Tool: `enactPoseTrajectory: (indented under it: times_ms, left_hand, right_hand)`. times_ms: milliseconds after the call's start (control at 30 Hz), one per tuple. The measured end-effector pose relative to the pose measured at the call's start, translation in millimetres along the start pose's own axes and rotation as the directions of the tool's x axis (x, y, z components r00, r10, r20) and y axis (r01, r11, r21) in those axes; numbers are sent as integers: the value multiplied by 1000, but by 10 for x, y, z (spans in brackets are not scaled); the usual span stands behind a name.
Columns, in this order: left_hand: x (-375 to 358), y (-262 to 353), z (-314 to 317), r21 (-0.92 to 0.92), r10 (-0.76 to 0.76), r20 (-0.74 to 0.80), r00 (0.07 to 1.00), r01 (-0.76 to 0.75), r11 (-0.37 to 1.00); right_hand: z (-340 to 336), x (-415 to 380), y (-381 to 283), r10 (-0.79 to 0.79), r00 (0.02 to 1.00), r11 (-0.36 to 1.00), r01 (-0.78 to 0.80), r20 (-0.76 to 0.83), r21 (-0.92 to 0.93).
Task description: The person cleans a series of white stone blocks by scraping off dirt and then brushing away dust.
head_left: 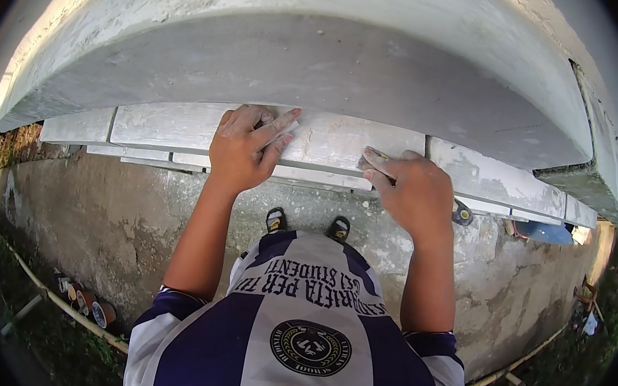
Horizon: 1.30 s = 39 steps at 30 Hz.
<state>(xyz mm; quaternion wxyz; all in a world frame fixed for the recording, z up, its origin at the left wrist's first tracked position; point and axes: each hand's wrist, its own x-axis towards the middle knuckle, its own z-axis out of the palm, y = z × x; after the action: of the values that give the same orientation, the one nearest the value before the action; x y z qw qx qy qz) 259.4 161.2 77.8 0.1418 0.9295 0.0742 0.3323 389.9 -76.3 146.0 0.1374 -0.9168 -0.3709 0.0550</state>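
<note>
My left hand [243,147] is closed, its fingers dusted white. Between its fingers shows the edge of a thin, pale flat piece [293,128], whose kind I cannot make out. The fingertips rest at the upper part of a whitish block [328,137] just below a grey slab. My right hand [418,191] is wrapped round a putty knife, with the dark handle end [462,212] and its hole sticking out behind the palm. The blade end [365,163] lies by the block's lower edge, partly covered by the fingers.
A curved grey slab [320,62] overhangs the row of white blocks. Lower pale ledges [136,153] run beneath. My sandalled feet [276,220] stand on a worn concrete floor [123,213]. Pots [103,314] and a bamboo pole [85,320] lie at the left; a blue object [546,232] is at right.
</note>
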Motion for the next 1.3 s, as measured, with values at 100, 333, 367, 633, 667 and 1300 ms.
enactPoseTrajectory:
  times_ms: [100, 333, 367, 633, 667, 1300]
  left_hand:
    - [20, 19, -12, -5, 1, -6, 1000, -1, 1000]
    - [-33, -50, 29, 32, -16, -9, 1000, 16, 999]
    - [-37, -46, 27, 44, -19, -6, 1000, 19, 999]
    - [-18, -58, 50, 14, 10, -29, 1000, -9, 1000]
    - [-19, -54, 51, 14, 11, -31, 999, -10, 1000]
    - [-8, -34, 33, 24, -4, -4, 1000, 4, 1000]
  right_hand:
    - [47, 4, -9, -3, 1000, 1000, 3, 14, 1]
    - [-289, -215, 645, 228, 974, 973, -228, -1, 47]
    - [-266, -208, 646, 196, 980, 980, -196, -11, 26]
    - [119, 63, -269, -34, 999, 999, 34, 30, 8]
    - [135, 57, -300, -29, 999, 999, 29, 17, 35]
    - [20, 321, 65, -39, 998, 999, 38, 54, 20]
